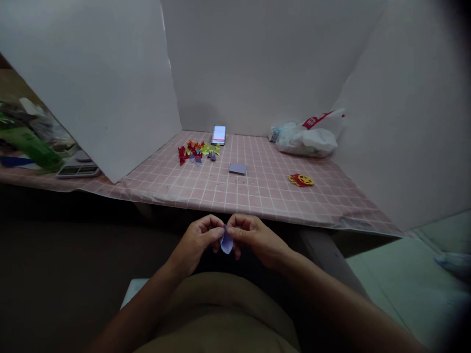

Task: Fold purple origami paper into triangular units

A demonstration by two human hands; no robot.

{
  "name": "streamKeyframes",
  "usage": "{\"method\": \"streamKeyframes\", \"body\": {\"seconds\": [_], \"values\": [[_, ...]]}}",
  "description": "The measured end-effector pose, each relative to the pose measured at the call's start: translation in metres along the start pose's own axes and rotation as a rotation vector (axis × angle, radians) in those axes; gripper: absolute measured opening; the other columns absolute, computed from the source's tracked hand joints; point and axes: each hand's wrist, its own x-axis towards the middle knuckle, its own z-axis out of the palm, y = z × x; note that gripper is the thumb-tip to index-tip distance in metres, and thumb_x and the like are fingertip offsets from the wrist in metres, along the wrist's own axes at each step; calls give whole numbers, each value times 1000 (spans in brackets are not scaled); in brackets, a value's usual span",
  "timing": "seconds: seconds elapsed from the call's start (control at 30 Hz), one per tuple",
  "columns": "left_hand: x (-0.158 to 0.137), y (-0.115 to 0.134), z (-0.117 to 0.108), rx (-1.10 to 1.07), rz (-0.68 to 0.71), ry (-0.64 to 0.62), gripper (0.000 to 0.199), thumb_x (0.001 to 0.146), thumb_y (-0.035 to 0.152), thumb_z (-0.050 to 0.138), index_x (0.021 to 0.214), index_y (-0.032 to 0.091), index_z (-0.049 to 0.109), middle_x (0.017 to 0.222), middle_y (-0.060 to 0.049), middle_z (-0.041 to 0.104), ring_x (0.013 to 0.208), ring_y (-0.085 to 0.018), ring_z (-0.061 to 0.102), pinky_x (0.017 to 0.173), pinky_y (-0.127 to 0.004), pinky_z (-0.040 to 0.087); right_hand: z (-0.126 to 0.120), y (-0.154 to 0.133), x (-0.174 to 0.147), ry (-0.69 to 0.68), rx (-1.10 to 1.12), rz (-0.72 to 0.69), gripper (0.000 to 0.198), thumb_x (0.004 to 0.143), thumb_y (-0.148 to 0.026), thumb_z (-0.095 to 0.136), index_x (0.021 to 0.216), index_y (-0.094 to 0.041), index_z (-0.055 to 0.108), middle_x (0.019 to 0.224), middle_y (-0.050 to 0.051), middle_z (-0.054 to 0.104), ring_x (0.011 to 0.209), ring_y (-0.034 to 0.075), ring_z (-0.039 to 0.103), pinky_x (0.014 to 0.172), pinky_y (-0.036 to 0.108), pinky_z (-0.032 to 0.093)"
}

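A small folded piece of purple paper point(226, 243) is held up in front of the table's near edge. My left hand point(197, 240) pinches it from the left, thumb and forefinger at its upper end. From the other side, my right hand point(255, 239) grips the same upper end, so the fingertips of both hands nearly meet. The paper's lower part hangs free, wide in the middle and narrowing downward. On the table beyond lies a stack of square purple paper point(237, 168). Left of it, folded paper pieces point(195, 151) in red, orange, yellow and purple form a loose heap.
A lit phone point(219, 135) leans near the back panel. White plastic bags point(309, 139) sit at the back right, and yellow and red cutout shapes point(301, 180) lie nearer. White panels point(91, 88) enclose the checked tabletop point(265, 191). A kitchen scale point(78, 170) stands outside, left.
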Motion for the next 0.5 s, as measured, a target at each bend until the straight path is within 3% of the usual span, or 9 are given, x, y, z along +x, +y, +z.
{"method": "streamKeyframes", "body": {"seconds": [0.5], "values": [[-4,1,0,96,54,-49,15,86,30,67,86,15,65,70,1,63,58,-10,57,57,-22,46,0,-4,-2,57,-87,26,28,75,-39,75,75,-17,58,57,-4,61,43,7,51,43,19,41]]}}
